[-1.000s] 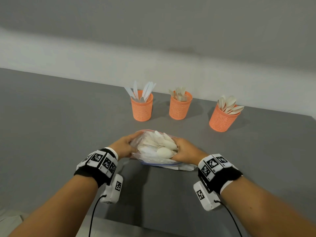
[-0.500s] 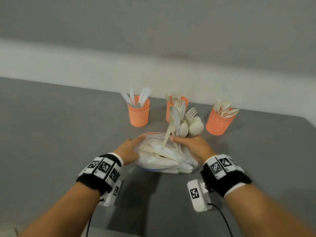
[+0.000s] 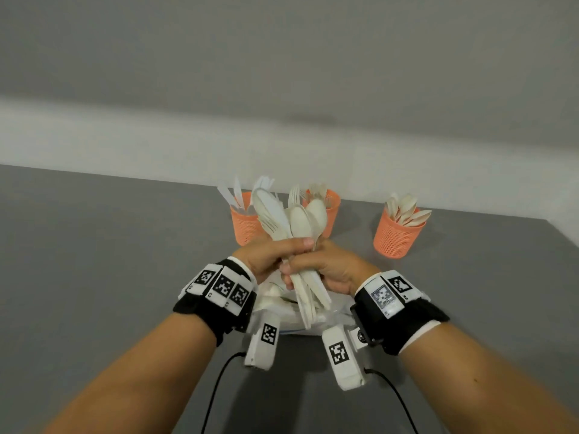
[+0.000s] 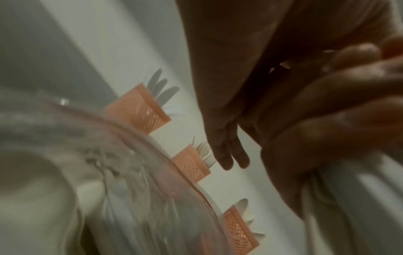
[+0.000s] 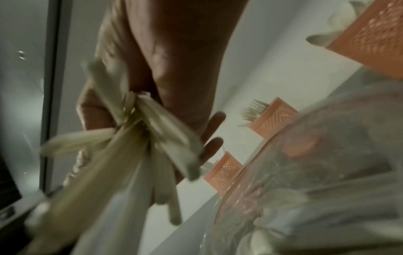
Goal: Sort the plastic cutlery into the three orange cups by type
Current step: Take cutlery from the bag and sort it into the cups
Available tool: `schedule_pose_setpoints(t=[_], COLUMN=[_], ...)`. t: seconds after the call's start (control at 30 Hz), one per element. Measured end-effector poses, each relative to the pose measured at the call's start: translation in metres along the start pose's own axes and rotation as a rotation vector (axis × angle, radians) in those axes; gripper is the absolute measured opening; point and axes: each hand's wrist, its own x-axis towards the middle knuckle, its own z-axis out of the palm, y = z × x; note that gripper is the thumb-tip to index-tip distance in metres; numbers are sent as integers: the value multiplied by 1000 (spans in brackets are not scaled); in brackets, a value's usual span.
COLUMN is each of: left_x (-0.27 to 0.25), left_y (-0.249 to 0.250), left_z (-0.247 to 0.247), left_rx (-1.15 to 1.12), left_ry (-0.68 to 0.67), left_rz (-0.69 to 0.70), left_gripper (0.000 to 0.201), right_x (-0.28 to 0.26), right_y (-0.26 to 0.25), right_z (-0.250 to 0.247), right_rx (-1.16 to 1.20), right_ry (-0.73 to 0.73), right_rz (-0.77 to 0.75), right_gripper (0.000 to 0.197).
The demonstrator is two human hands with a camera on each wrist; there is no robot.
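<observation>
Both hands hold one bundle of white plastic cutlery (image 3: 293,223) upright above the clear plastic bag (image 3: 282,311); the bundle mixes spoons, forks and knives. My right hand (image 3: 316,270) grips the handles (image 5: 139,127) low down. My left hand (image 3: 275,255) clasps the bundle just above, thumb across its front. Three orange mesh cups stand behind: the left cup (image 3: 246,228) holds knives, the middle cup (image 3: 332,208) holds forks and is partly hidden by the bundle, and the right cup (image 3: 396,238) holds spoons. More cutlery lies in the bag (image 4: 130,189).
The grey table (image 3: 109,261) runs back to a white wall (image 3: 125,139) just behind the cups. The bag (image 5: 327,172) lies on the table under my wrists, in front of the cups. The table's right edge (image 3: 560,233) is past the spoon cup.
My right hand has pulled a bundle of cutlery out of the bag and raised it. My left hand has left the bag and closed on the bundle.
</observation>
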Motion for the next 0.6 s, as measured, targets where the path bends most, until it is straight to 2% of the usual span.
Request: schedule_pose_setpoints(t=[0.1, 0.17, 0.2, 0.3, 0.37, 0.47, 0.5, 0.6], left_x=[5, 10, 13, 19, 22, 27, 29, 31], left_y=[-7, -9, -9, -6, -3, -3, -3, -6], left_z=[-4, -7, -10, -18, -23, -30, -32, -35], left_rx=[-130, -137, -138, -211, -294, -385, -413, -461], left_ry=[-9, -8, -5, 123, 194, 260, 271, 251], left_rz=[-74, -72, -59, 2, 4, 7, 10, 2], left_gripper=[86, 68, 55, 26, 14, 9, 5, 16], right_x=[5, 8, 8, 10, 13, 24, 26, 31], right_y=[-2, -3, -3, -3, 0, 11, 12, 11], right_z=[4, 5, 6, 4, -1, -13, -14, -12], right_rx=[-19, -25, -31, -87, -141, -493, -566, -636], right_ry=[-29, -47, -48, 16, 121, 417, 449, 466], right_rz=[123, 171, 187, 196, 124, -83, -140, -261], right_gripper=[11, 11, 17, 33, 27, 17, 14, 6])
